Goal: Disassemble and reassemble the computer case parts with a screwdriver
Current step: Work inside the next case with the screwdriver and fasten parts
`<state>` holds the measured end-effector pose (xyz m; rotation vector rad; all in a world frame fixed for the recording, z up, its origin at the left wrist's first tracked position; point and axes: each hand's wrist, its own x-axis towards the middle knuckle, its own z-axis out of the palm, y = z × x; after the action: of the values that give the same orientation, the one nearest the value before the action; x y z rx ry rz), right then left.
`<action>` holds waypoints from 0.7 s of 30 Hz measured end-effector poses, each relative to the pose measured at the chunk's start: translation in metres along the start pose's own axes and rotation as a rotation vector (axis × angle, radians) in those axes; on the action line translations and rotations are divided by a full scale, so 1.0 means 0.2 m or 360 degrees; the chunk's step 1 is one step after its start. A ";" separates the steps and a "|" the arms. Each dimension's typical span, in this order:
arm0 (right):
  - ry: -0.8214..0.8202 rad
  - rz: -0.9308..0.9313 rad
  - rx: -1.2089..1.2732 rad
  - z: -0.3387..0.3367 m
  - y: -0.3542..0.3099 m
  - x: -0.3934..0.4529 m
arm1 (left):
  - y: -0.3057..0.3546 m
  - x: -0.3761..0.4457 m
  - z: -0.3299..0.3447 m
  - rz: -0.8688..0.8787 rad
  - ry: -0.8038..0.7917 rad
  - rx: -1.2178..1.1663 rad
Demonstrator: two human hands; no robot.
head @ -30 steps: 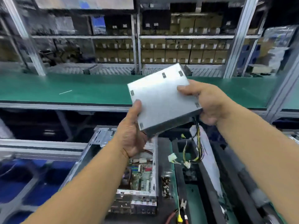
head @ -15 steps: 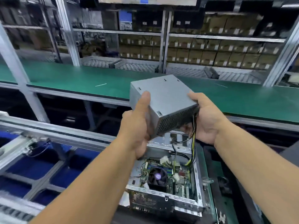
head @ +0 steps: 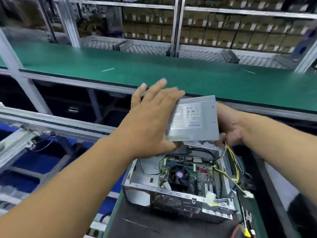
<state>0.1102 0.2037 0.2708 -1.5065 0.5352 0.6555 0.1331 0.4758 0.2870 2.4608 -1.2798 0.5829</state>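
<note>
Your right hand [head: 228, 127] grips the power supply [head: 193, 119] above the case [head: 173, 194]; left hand [head: 151, 121] flat, fingers spread. Next, seat it carefully.

- Dark rubber work mat [head: 142, 220]: carries the open grey metal computer case [head: 171, 196].
- Long green conveyor belt [head: 171, 73]: carries two thin white strips [head: 108, 69].

Ahead of me a long green conveyor belt [head: 171, 73] runs across the view, with two short pale strips lying on it. Behind it I see metal shelving [head: 176, 26] stacked with rows of brown cardboard boxes [head: 223, 36], somewhat blurred.
</note>
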 end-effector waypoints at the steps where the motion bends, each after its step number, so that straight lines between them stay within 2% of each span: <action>1: -0.0031 0.0029 -0.0057 -0.02 0.01 0.02 | 0.02 0.01 0.00 -0.0043 -0.0026 -0.0074; 4: 0.0094 -0.0034 -0.0484 -0.06 -0.01 0.07 | 0.07 -0.01 0.04 -0.0475 -0.0074 -0.0420; 6: 0.0421 -0.0251 -0.0687 -0.07 -0.05 0.11 | 0.07 -0.03 0.08 -0.0825 -0.0128 -0.0699; 8: 0.1033 -0.0697 -0.0982 -0.07 -0.05 0.16 | 0.04 -0.05 0.12 -0.1123 -0.0084 -0.0882; 9: 0.1370 -0.1049 -0.1124 -0.07 -0.02 0.19 | 0.02 -0.06 0.13 -0.1254 -0.0043 -0.0944; 10: 0.1540 -0.1441 -0.1121 -0.04 0.04 0.21 | 0.01 -0.08 0.14 -0.1373 0.0008 -0.1015; 11: 0.1512 -0.1844 -0.1024 0.03 0.13 0.20 | 0.00 -0.09 0.15 -0.1468 0.0057 -0.1083; 12: 0.1338 -0.2153 -0.0957 0.11 0.24 0.19 | -0.02 -0.10 0.16 -0.1533 0.0101 -0.1127; 13: 0.1074 -0.2334 -0.0991 0.18 0.35 0.19 | -0.03 -0.11 0.16 -0.1581 0.0129 -0.1126; 14: 0.0804 -0.2370 -0.1133 0.25 0.47 0.20 | -0.04 -0.12 0.16 -0.1626 0.0135 -0.1099; 16: 0.0378 -0.2071 -0.1606 0.34 0.61 0.29 | -0.07 -0.14 0.17 -0.1705 0.0105 -0.1055; 19: -0.0034 -0.1342 -0.2274 0.37 0.65 0.51 | -0.08 -0.16 0.18 -0.1779 0.0066 -0.1013; 21: -0.0277 -0.1140 -0.2497 0.36 0.65 0.66 | -0.08 -0.19 0.19 -0.1790 0.0059 -0.0947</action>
<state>0.1109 0.2782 0.0851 -2.7931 -0.9168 0.5876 0.1349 0.4936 0.2339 2.1465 0.0924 -0.0636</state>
